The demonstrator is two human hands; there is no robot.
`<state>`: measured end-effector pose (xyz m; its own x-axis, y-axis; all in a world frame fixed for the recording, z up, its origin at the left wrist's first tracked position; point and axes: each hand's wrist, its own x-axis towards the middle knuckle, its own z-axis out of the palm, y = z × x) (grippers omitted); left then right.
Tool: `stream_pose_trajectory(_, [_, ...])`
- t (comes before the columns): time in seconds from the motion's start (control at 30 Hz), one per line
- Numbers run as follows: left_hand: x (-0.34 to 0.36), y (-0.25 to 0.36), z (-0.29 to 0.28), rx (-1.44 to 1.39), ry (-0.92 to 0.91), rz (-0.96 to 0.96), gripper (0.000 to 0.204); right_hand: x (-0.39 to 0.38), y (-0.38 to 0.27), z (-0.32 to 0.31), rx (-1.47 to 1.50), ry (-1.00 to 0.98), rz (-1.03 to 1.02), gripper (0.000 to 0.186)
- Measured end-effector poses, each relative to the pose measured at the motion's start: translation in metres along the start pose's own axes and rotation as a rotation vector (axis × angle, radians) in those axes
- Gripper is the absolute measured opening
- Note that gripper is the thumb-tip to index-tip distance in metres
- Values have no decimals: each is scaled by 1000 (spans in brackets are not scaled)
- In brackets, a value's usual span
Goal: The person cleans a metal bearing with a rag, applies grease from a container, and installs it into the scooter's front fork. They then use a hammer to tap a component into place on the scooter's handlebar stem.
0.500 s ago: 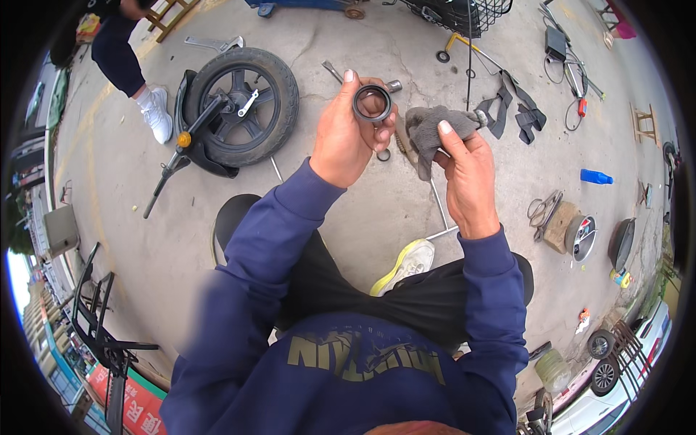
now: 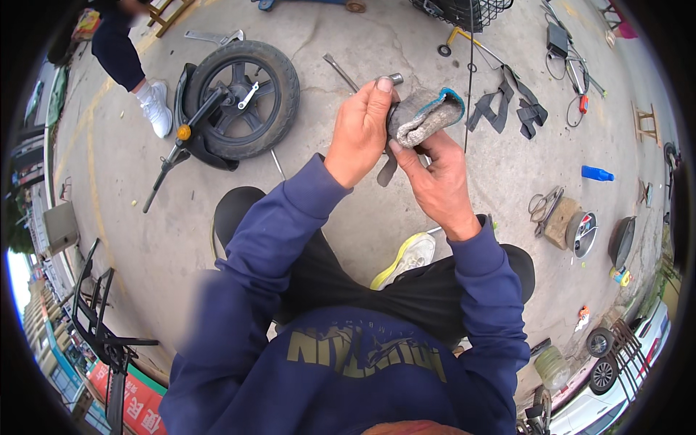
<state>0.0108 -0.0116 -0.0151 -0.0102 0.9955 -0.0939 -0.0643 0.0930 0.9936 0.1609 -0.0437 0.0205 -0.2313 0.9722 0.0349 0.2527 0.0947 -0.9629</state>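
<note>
Grey concrete ground (image 2: 377, 217) spreads beneath you, strewn with tools and wheeled-machine parts. Nearest, your pale shoe (image 2: 410, 261) rests on it between your bent knees. Off to the right lie a metal bowl (image 2: 584, 239) and, just beside a brown block (image 2: 560, 222), a pair of scissors (image 2: 538, 209).

Farther out, your hands come together over a bundled grey cloth (image 2: 424, 119), held up above the ground. Your right hand (image 2: 444, 180) grasps it from the near right, thumb pressed to its near side, fingers curled beneath, so the bundle sits at the far end of that grip. Your left hand (image 2: 362, 125) is clenched at the cloth's left end around a dark ring (image 2: 392, 122); only a strip of it shows, between your fingers and the fabric. You cannot tell from this view which way the ring's opening faces.

As for the cloth, its long axis runs aslant: a flap (image 2: 387, 171) droops at the near left, while the teal-edged opening (image 2: 449, 98) points to the far right.

Past your left hand, a metal tool (image 2: 339, 71) shows, partly hidden. Left of it, a black-tyred wheel (image 2: 288, 94) lies flat, with an adjustable wrench (image 2: 210, 38) beyond its far edge. To the right, black straps (image 2: 500, 101) lie on the concrete, and a wire basket (image 2: 494, 13) stands at the far side.
</note>
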Motion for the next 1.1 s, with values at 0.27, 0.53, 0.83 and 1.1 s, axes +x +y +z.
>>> stream_pose_trajectory(0.27, [-8, 2, 5, 248, 23, 405, 21, -5, -3, -13, 1113, -113, 634, 17])
stream_pose_trajectory(0.53, [-4, 7, 3, 63, -181, -287, 48, -10, 23, -14, -616, -110, -290, 5])
stream_pose_trajectory(0.83, [-10, -2, -6, 292, -43, 449, 23, -15, -8, 0, 715, -204, 403, 16])
stream_pose_trajectory(1.1, [-13, -31, -6, 137, -73, -181, 50, -21, 23, 4, -288, -302, -102, 8])
